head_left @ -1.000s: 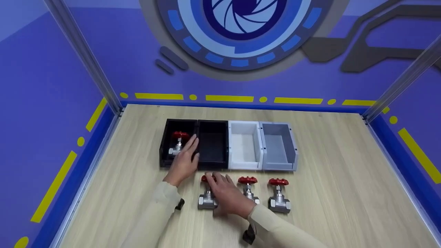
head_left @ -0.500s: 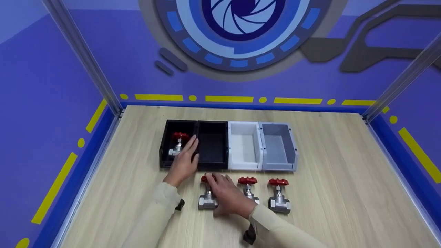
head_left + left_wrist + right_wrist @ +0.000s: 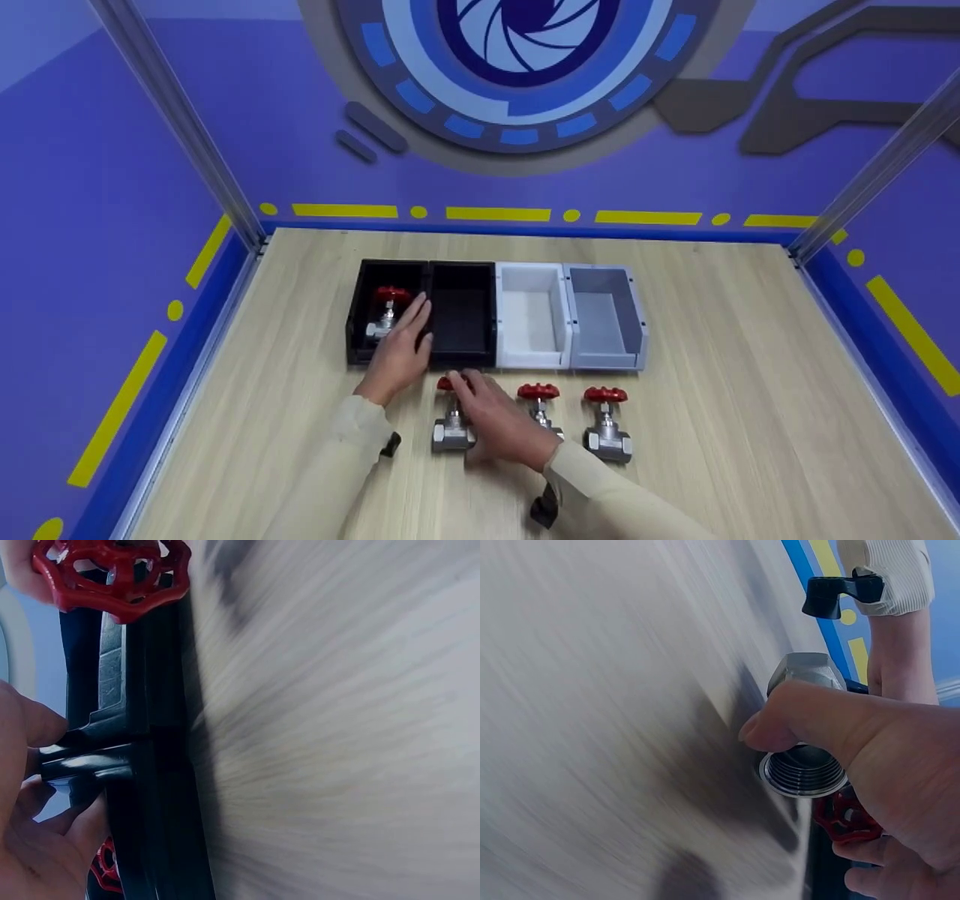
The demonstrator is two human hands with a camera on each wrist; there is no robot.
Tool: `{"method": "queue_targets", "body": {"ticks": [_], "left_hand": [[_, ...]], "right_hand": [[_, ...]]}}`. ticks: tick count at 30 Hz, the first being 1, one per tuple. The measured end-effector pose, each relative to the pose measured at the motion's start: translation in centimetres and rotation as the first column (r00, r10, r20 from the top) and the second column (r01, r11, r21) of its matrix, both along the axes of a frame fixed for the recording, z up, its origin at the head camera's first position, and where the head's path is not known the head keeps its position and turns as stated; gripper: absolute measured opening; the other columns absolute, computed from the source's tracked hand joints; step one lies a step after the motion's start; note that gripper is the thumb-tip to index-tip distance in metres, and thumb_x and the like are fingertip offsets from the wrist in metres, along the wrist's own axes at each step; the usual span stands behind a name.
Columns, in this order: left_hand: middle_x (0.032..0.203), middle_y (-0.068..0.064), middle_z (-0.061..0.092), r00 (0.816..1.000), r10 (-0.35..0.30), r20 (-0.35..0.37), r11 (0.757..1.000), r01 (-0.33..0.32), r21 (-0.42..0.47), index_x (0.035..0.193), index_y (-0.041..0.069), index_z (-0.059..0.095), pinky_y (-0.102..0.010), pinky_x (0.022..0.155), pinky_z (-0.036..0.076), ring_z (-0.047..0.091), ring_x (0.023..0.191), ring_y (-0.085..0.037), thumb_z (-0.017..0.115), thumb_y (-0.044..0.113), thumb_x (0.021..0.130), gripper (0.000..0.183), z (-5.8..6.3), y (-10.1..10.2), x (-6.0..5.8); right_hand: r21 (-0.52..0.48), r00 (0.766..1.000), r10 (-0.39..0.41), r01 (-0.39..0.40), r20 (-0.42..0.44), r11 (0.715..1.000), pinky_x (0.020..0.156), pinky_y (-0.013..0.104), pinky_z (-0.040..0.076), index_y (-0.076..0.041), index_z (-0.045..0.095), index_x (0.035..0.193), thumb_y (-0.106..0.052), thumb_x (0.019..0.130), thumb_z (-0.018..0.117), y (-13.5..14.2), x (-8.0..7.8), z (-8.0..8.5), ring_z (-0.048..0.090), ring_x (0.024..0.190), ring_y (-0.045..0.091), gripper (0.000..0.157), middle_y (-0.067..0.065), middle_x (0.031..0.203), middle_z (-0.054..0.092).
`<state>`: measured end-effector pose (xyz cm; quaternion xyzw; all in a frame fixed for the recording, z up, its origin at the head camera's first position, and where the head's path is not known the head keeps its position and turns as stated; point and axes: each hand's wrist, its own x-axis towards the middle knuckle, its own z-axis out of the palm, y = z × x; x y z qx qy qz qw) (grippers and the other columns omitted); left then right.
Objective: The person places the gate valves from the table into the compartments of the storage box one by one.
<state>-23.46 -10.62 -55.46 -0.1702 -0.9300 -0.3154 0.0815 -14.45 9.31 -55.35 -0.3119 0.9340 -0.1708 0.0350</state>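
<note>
My left hand (image 3: 397,364) grips the adjoining walls of two black bins (image 3: 461,315), thumb on one side and fingers on the other in the left wrist view. Inside the leftmost bin stands a valve (image 3: 386,319) with a red handwheel, partly behind that hand. In front of the bins, my right hand (image 3: 506,431) holds a second metal valve (image 3: 452,435). Its fingers reach the red handwheel (image 3: 112,585), while the thumb (image 3: 780,720) lies across the body beside the threaded opening (image 3: 804,772). Another valve (image 3: 540,412) is partly hidden behind the right hand.
A white bin (image 3: 531,322) and a grey bin (image 3: 600,322) continue the row to the right. One more red-wheeled valve (image 3: 607,439) stands on the wooden table (image 3: 735,390) at the right. Blue-purple panels (image 3: 487,180) enclose the back and sides.
The right hand's fingers have shifted slightly and drawn closer together over the valve's handwheel. The left hand and the bins hold their places.
</note>
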Motion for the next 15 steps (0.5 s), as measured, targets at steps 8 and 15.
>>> {"method": "queue_targets", "body": {"ticks": [8, 15], "left_hand": [[0.159, -0.001, 0.030, 1.000, 0.004, 0.016, 1.000, -0.004, -0.004, 0.150, 0.014, 0.036, -0.045, 0.104, 0.044, 0.043, 0.137, -0.025, 0.055, 0.016, 0.097, 0.056, 0.13, 0.01, 0.06], [0.159, -0.001, 0.030, 1.000, 0.005, 0.012, 1.000, -0.005, 0.004, 0.150, 0.013, 0.036, -0.045, 0.104, 0.044, 0.043, 0.138, -0.025, 0.056, 0.014, 0.096, 0.057, 0.23, 0.12, 0.06]], "right_hand": [[-0.018, 0.999, -0.004, 0.004, 0.034, 1.000, 0.106, 0.043, 0.044, -0.012, 0.017, 0.155, -0.025, 0.053, 0.092, 0.32, 0.02, 0.59, 0.046, 0.131, 0.036, 0.127, 0.020, 0.147, 0.037], [-0.019, 0.999, -0.004, 0.004, 0.034, 1.000, 0.106, 0.041, 0.044, -0.012, 0.015, 0.156, -0.027, 0.054, 0.092, 0.54, -0.09, 0.82, 0.045, 0.132, 0.035, 0.128, 0.019, 0.148, 0.035]]}}
